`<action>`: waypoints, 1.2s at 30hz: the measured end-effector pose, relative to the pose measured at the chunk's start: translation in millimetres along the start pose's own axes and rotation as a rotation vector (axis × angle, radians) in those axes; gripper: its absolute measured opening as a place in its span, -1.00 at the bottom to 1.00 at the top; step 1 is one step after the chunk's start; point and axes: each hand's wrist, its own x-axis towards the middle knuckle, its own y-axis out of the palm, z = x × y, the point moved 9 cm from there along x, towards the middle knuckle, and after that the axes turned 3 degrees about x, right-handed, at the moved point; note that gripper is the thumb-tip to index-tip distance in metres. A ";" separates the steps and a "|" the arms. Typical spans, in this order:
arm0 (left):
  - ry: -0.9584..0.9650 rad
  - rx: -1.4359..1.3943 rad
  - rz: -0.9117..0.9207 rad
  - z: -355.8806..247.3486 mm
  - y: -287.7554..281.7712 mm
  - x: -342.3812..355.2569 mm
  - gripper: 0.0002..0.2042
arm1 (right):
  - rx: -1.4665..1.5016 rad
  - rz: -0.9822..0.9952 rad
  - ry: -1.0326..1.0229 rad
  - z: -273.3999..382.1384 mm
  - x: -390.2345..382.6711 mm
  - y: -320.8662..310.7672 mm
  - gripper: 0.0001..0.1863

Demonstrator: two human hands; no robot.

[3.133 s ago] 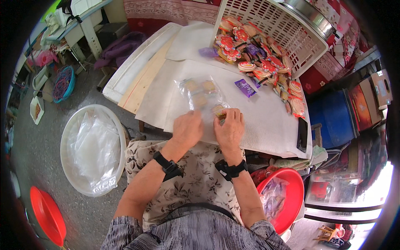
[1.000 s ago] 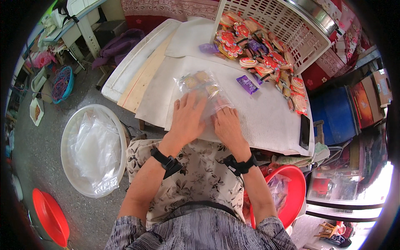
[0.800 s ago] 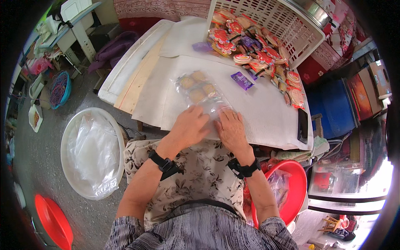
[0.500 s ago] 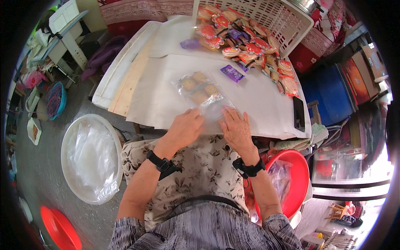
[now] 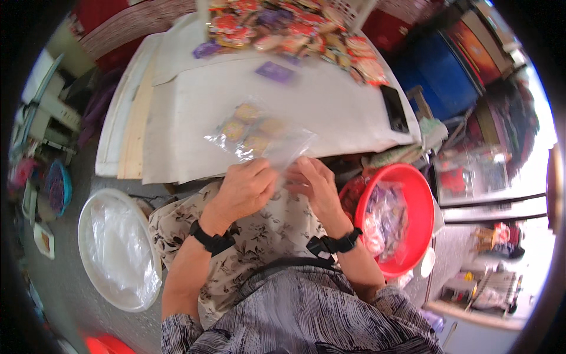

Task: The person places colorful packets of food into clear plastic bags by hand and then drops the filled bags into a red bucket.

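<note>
A clear plastic bag (image 5: 293, 137) lies at the near edge of the white-covered table (image 5: 188, 106), with several yellow-brown wrapped pieces (image 5: 234, 130) in its far part. My left hand (image 5: 250, 186) is closed, its fingers pinching the bag's near end. On the other side of that end, my right hand (image 5: 315, 186) has its fingers bent and its thumb and fingertips gripping the film. Some of its fingers are blurred. Farther off on the table lies a small purple packet (image 5: 275, 72), touched by neither hand.
A pile of red and beige packets (image 5: 283, 29) covers the table's far side. A black phone (image 5: 394, 108) rests at the right edge. Beside my legs stand a white tub (image 5: 154, 248) of clear bags and a red basin (image 5: 429, 221) of filled ones. A blue barrel (image 5: 442, 71) stands right.
The view has shifted, so the table sits higher and further left. The bag's near end has come closer to me, and my right hand's fingers have gone from flat to bent on it.
</note>
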 end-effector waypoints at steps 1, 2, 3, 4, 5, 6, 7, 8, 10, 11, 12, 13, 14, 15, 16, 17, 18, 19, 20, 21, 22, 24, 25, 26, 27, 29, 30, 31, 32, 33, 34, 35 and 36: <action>0.016 -0.021 0.012 -7.5 3.6 0.3 -0.89 | 0.109 0.062 0.048 -8.9 2.2 3.5 -0.56; 0.032 -0.044 0.025 -14.2 7.0 -0.2 -0.88 | 0.220 0.125 0.090 -17.8 5.1 7.7 -0.52; 0.074 -0.056 0.036 -21.2 8.5 1.2 -0.88 | 0.295 0.205 0.102 -16.8 7.6 14.8 -0.50; 0.096 -0.092 0.061 -27.9 14.2 1.5 -0.87 | 0.374 0.281 0.114 -14.8 6.2 22.1 -0.47; 0.116 -0.127 0.086 -35.0 19.7 1.1 -0.87 | 0.415 0.344 0.039 -4.5 1.3 28.6 -0.46; 0.130 -0.144 0.107 -40.6 21.1 0.5 -0.87 | 0.458 0.358 0.021 -1.0 -2.2 34.4 -0.48; 0.139 -0.162 0.142 -46.3 26.7 0.2 -0.86 | 0.495 0.369 0.003 3.1 -4.4 36.3 -0.49; 0.158 -0.190 0.164 -53.5 31.7 0.8 -0.86 | 0.531 0.383 -0.015 6.2 -6.5 34.8 -0.50; 0.184 -0.224 0.208 -62.8 37.1 -0.3 -0.85 | 0.589 0.382 0.041 -6.5 -7.0 26.5 -0.44; 0.212 -0.220 0.220 -65.2 38.9 -1.3 -0.84 | 0.632 0.402 0.053 -9.0 -9.0 24.2 -0.43; 0.201 -0.234 0.192 -65.7 34.5 1.2 -0.83 | 0.674 0.424 0.065 -10.5 -11.2 22.1 -0.41; 0.189 -0.248 0.164 -67.1 27.4 5.8 -0.81 | 0.696 0.419 0.083 -12.4 -12.3 17.4 -0.40; 0.177 -0.261 0.135 -66.3 22.5 8.4 -0.79 | 0.717 0.415 0.102 -13.6 -13.4 12.5 -0.39; 0.168 -0.206 0.148 -58.2 18.7 7.1 -0.73 | 0.737 0.415 0.117 -11.4 -15.4 9.6 -0.38; 0.116 -0.171 0.103 -47.3 12.7 7.2 -0.73 | 0.729 0.430 0.130 -7.0 -18.4 6.9 -0.39; 0.063 -0.136 0.059 -37.9 7.1 7.5 -0.74 | 0.720 0.445 0.143 0.9 -23.3 2.7 -0.39; 0.015 -0.108 0.008 -27.8 3.7 8.2 -0.75 | 0.704 0.454 0.151 7.4 -28.2 -4.9 -0.39; -0.045 -0.057 -0.007 -16.3 2.0 8.2 -0.74 | 0.691 0.419 0.111 10.7 -30.1 -18.1 -0.40; -0.105 -0.005 -0.023 -4.6 0.7 7.9 -0.74 | 0.670 0.396 0.101 12.8 -34.0 -32.9 -0.42; -0.165 0.049 -0.040 6.8 -1.2 7.7 -0.74 | 0.648 0.376 0.091 16.0 -38.5 -49.1 -0.43; -0.172 0.108 -0.073 10.9 -2.3 9.6 -0.72 | 0.484 0.296 -0.035 30.4 -50.5 -69.5 -0.46; -0.181 0.227 -0.139 16.9 -5.3 14.2 -0.69 | 0.117 0.083 -0.245 59.9 -78.4 -110.1 -0.51; -0.198 0.273 -0.103 28.3 1.3 12.2 -0.62 | 0.391 0.058 -0.181 38.0 -74.8 -149.1 -0.52; -0.186 0.313 -0.090 30.0 6.2 13.1 -0.61 | 0.666 0.038 -0.109 20.2 -74.9 -178.7 -0.54; -0.179 0.362 -0.074 30.3 9.2 13.6 -0.60 | 0.694 -0.040 -0.147 19.6 -82.6 -203.0 -0.56; -0.182 0.452 -0.006 38.5 18.7 12.9 -0.58 | 0.729 -0.157 -0.227 24.9 -100.4 -245.7 -0.60; -0.200 0.490 0.051 46.3 27.7 9.8 -0.57 | 0.737 -0.198 -0.267 29.0 -109.1 -266.4 -0.61; -0.218 0.529 0.106 51.8 34.0 7.2 -0.56 | 0.729 -0.200 -0.306 34.6 -114.6 -284.2 -0.61; -0.239 0.540 0.121 53.7 34.9 6.0 -0.55 | 0.721 -0.201 -0.343 38.6 -120.3 -305.9 -0.60; -0.252 0.549 0.141 52.2 37.1 9.1 -0.55 | 0.775 -0.175 -0.388 23.7 -125.2 -353.9 -0.58; -0.265 0.561 0.159 52.6 39.4 11.1 -0.55 | 0.829 -0.146 -0.434 10.5 -128.5 -397.1 -0.56; -0.271 0.576 0.168 52.9 36.6 8.7 -0.54 | 0.803 -0.166 -0.475 14.5 -128.1 -413.2 -0.54; -0.272 0.583 0.173 52.2 35.2 8.1 -0.54 | 0.771 -0.191 -0.522 22.5 -129.7 -426.5 -0.52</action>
